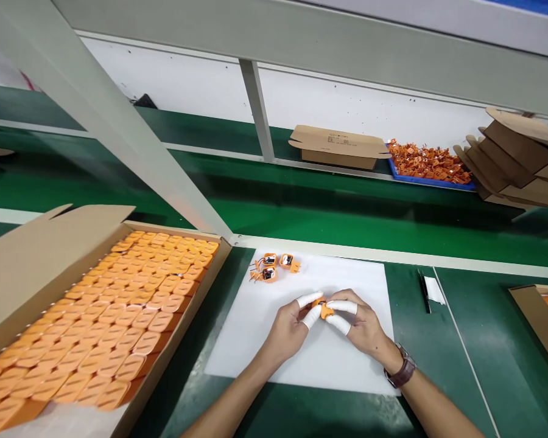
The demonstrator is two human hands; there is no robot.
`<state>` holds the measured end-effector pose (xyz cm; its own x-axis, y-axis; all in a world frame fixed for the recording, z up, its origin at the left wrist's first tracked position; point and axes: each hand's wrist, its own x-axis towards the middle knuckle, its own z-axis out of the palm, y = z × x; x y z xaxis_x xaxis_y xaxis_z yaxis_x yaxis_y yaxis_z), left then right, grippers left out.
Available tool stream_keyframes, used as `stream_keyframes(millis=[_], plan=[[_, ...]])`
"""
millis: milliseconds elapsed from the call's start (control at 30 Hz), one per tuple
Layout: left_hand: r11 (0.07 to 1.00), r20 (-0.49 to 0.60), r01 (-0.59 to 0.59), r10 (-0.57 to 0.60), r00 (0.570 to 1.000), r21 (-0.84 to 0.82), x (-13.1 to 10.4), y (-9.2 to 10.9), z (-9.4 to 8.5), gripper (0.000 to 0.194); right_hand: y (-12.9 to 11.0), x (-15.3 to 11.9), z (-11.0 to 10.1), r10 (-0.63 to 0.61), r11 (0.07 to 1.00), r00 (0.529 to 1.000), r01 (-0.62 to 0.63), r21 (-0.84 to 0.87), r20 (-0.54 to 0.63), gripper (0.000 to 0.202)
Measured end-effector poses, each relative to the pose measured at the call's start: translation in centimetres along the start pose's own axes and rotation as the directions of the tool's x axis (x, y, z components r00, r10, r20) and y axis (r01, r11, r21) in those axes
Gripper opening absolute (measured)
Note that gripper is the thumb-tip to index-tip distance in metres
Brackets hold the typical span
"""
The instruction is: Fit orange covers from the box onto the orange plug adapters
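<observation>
Between my hands, above a white sheet [274, 356], is a small orange plastic charger housing [326, 311]; its inside is mostly hidden by the fingers. My left hand [293, 325] pinches its left side, thumb and forefinger in white finger cots. On the other side my right hand [358, 322], also in finger cots, grips it with closed fingers. Farther up the sheet lie several orange units with open housings: one opened housing [286, 261] shows a white part inside, and beside it another opened housing [268, 275] shows dark parts, with wires and metal prongs nearby.
A cardboard box [178, 316] at left holds rows of orange housings. A black pen-like tool [424, 292] and a white slip [434, 290] lie at right. Behind stand a blue tray [427, 180] of orange parts, a closed carton [338, 149] and stacked cartons [520, 164]. A grey post slants at left.
</observation>
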<state>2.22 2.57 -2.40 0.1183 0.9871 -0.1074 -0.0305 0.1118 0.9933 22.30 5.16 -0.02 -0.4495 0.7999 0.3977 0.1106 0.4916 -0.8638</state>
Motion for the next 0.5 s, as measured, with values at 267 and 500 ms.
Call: stream_keyframes(millis=[267,500], plan=[[0.991,0.062,-0.055,0.048,0.997,0.124,-0.47,0.90,-0.27,0.039,0.11,-0.10,0.49,0.014,0.999,0.999,-0.013,-0.046,0.035,0.039],[0.998,0.064,-0.030,0.027,0.998,0.050,-0.57,0.23,0.12,0.045,0.88,-0.13,0.16,0.279,0.906,0.954,-0.301,0.299,0.113,0.036]])
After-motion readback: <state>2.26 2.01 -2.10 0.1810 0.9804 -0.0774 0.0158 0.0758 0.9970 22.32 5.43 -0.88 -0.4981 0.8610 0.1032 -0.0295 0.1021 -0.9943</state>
